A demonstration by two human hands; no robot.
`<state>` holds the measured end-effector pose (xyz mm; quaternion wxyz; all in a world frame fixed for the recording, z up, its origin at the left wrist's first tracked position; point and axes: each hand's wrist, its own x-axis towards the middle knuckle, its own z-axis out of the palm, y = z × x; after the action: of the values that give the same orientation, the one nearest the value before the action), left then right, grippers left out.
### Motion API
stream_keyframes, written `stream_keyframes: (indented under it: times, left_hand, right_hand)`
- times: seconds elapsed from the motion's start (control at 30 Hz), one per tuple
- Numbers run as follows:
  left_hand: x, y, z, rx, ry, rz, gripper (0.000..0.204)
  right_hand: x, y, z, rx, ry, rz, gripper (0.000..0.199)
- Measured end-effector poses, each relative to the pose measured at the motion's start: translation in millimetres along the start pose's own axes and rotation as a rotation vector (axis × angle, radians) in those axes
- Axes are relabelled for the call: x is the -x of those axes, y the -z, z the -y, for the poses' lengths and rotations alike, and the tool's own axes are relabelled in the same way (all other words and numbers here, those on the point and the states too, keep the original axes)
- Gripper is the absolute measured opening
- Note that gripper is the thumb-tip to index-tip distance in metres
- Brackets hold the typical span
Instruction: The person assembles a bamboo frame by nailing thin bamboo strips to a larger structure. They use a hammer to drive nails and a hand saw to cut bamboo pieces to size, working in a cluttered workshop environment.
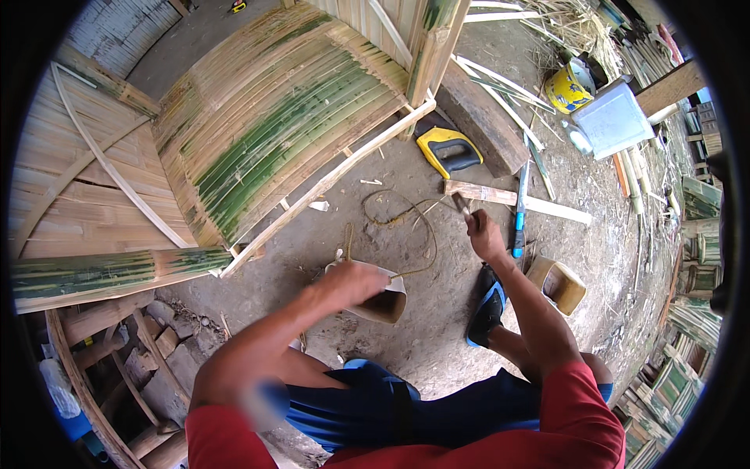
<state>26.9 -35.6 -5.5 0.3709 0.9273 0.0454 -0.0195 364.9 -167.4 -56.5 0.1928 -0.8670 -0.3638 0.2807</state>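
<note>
My right hand [486, 237] is closed round a hammer [461, 205], its head pointing away from me above the ground. My left hand [353, 283], smeared by motion, is over a cut-open plastic container [384, 306]; its fingers do not show clearly. A thin rope [432, 248] runs from the container in a loose loop across the dirt. Ahead and to the left stands a bamboo seat [289, 125] of green and tan slats, with a pale strip [328, 184] along its front edge.
A yellow-handled saw [451, 152] leans by a thick timber block [484, 117]. Near my right foot lie a blue-handled tool [519, 223], a wooden strip [558, 209] and a second cut container [564, 288]. A yellow bucket [568, 87] and pale plastic box [613, 121] stand farther right.
</note>
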Motion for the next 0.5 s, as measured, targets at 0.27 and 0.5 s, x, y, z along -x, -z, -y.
stream_keyframes:
  times: [0.27, 0.5]
  left_hand:
    - [-198, 159, 98, 0.138, 0.334, -0.903, 0.015]
    - [-236, 132, 142, -0.210, 0.451, -0.924, 0.015]
  right_hand:
    - [20, 77, 119, -0.184, 0.425, -0.145, 0.054]
    - [3, 82, 151, -0.162, 0.366, -0.111, 0.052]
